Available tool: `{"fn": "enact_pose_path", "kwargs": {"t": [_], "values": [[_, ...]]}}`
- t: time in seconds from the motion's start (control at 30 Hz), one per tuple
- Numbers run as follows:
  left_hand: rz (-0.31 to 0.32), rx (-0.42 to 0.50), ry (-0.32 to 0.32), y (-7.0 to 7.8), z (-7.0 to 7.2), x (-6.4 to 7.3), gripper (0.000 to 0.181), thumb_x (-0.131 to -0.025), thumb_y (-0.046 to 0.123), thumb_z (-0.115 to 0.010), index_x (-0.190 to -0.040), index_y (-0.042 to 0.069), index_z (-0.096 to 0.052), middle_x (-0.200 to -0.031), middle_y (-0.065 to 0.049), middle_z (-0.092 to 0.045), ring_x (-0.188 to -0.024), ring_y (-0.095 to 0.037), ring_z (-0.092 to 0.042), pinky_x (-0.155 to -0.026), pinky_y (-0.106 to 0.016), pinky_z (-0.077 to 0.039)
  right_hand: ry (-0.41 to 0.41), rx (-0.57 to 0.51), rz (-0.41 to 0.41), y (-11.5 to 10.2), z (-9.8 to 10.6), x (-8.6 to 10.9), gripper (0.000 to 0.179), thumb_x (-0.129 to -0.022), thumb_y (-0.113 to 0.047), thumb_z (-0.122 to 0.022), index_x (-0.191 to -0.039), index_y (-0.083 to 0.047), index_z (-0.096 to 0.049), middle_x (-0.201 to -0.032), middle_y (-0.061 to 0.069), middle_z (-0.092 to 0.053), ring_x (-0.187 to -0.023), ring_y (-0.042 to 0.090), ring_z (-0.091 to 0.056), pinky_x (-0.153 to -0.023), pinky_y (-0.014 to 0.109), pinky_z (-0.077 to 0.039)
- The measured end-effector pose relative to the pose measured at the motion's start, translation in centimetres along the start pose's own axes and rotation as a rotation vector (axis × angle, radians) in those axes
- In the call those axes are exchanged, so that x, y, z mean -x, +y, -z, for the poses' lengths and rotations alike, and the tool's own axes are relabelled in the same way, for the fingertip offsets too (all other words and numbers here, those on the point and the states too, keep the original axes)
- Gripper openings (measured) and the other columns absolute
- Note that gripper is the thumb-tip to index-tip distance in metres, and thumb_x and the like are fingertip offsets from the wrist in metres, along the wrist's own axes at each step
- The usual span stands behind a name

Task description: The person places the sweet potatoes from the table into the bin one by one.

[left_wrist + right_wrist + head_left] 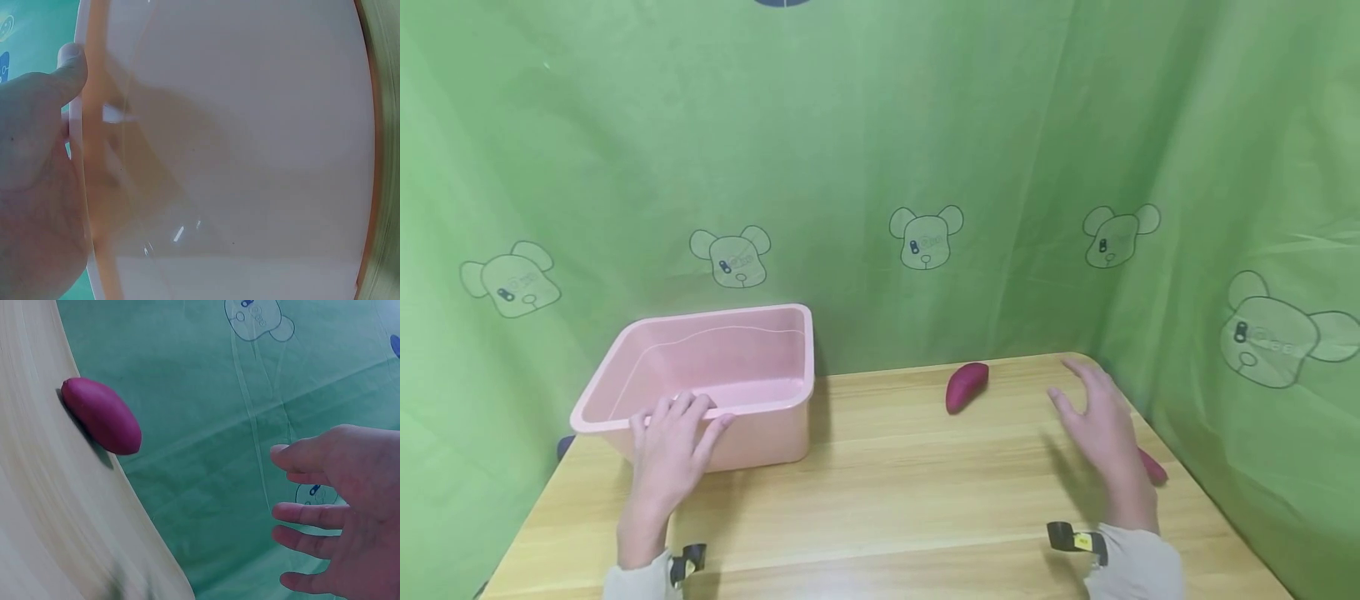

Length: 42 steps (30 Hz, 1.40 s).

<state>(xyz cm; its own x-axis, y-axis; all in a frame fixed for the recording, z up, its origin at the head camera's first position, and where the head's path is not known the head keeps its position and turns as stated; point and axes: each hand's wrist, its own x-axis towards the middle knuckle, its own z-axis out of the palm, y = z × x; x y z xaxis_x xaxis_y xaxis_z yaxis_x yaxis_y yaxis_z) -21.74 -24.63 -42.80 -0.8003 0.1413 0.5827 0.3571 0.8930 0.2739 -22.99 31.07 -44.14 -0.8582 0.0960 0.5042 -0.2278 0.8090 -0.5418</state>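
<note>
A pink plastic tub (760, 435) stands on the left of the table. My left hand (666, 458) grips its near rim, with the fingers reaching over the edge; in the left wrist view the thumb (73, 65) lies along the rim. My right hand (1101, 425) hovers over the table's right side, fingers spread and nothing in them. A purple sweet potato (967, 387) lies near the back edge, left of that hand. Another purple sweet potato (1153, 468) is partly hidden behind the right wrist. One purple sweet potato (103, 417) shows in the right wrist view, apart from the fingers.
The wooden table (880, 517) runs back to a green curtain (865, 167) printed with bear heads, which also closes in both sides. A small dark blue thing (564, 447) peeks out beside the tub's left side.
</note>
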Motion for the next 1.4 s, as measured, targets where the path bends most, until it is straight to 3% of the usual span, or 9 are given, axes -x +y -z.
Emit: {"fn": "enact_pose_path", "kwargs": {"t": [0.6,1.13,1.4], "values": [[0.009,0.003,-0.006,0.2,0.2,0.0,0.027,-0.102,0.041,-0.063,-0.103,0.013,-0.065,-0.104,-0.008,-0.064,-0.099,-0.033,-0.053,-0.094,-0.061,-0.027,-0.113,0.065,-0.14,3.3,1.6,1.0,0.056,-0.103,-0.025,-0.061,-0.148,0.004,-0.043,-0.141,0.04,-0.044,-0.126,0.061,-0.04,-0.099,0.075,-0.029],[0.002,0.004,-0.005,0.1,0.4,0.4,0.028,-0.102,0.041,-0.062,-0.103,0.013,-0.065,-0.103,-0.009,-0.064,-0.1,-0.033,-0.053,-0.094,-0.061,-0.027,-0.258,0.075,-0.232,6.2,2.0,2.5,0.065,-0.095,-0.02,-0.071,-0.145,0.009,-0.041,-0.137,0.044,-0.044,-0.123,0.064,-0.041,-0.1,0.074,-0.031],[0.007,0.01,-0.016,0.3,0.5,0.2,0.029,-0.103,0.041,-0.061,-0.105,0.013,-0.065,-0.104,-0.009,-0.064,-0.101,-0.034,-0.052,-0.092,-0.06,-0.027,-0.324,0.102,-0.29,7.2,2.3,2.9,0.073,-0.094,-0.025,-0.073,-0.148,0.009,-0.036,-0.131,0.046,-0.045,-0.112,0.061,-0.05,-0.088,0.07,-0.043]]}}
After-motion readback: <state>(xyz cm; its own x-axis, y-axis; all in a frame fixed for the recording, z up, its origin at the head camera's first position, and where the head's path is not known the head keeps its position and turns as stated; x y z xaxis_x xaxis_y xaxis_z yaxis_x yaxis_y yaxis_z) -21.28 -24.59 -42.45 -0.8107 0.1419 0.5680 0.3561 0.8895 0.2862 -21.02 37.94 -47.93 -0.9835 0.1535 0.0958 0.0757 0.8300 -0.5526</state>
